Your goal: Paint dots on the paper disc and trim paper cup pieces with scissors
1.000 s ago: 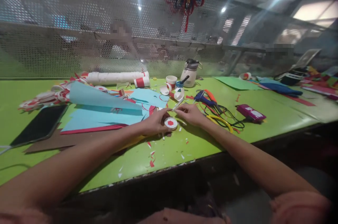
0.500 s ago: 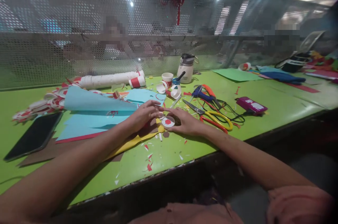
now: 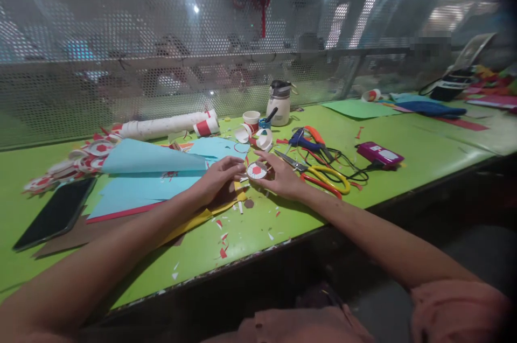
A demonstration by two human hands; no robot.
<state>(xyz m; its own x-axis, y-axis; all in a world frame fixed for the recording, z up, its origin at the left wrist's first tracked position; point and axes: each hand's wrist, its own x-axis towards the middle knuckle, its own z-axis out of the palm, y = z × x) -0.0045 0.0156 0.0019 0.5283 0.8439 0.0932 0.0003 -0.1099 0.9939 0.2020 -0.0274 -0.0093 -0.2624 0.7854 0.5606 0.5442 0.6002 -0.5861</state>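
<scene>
A small round white paper-cup base (image 3: 253, 175) with a red shape at its centre sits between the fingers and thumb of my right hand (image 3: 285, 179). A small brown patch shows on its upper right part. Just left of it, my left hand (image 3: 223, 175) has its thumb and fingertips drawn together; anything between them is too small to make out. Below the hands a brown paper hexagon (image 3: 249, 203) lies on the table. Scissors (image 3: 323, 176) with yellow and red handles lie right of my right hand, near a blue and orange glue gun (image 3: 309, 141).
Blue paper sheets (image 3: 137, 189) and a dark phone (image 3: 56, 214) lie left on the green table (image 3: 283, 224). Cut cups (image 3: 254, 135), a bottle (image 3: 279, 106) and a white tube (image 3: 169, 123) stand or lie behind. A purple corded box (image 3: 379, 155) is at right. Paper scraps litter the front.
The round cup base has been raised slightly and tilted in my right hand. My left fingertips have drawn back from above it to its left side. The view has shifted slightly.
</scene>
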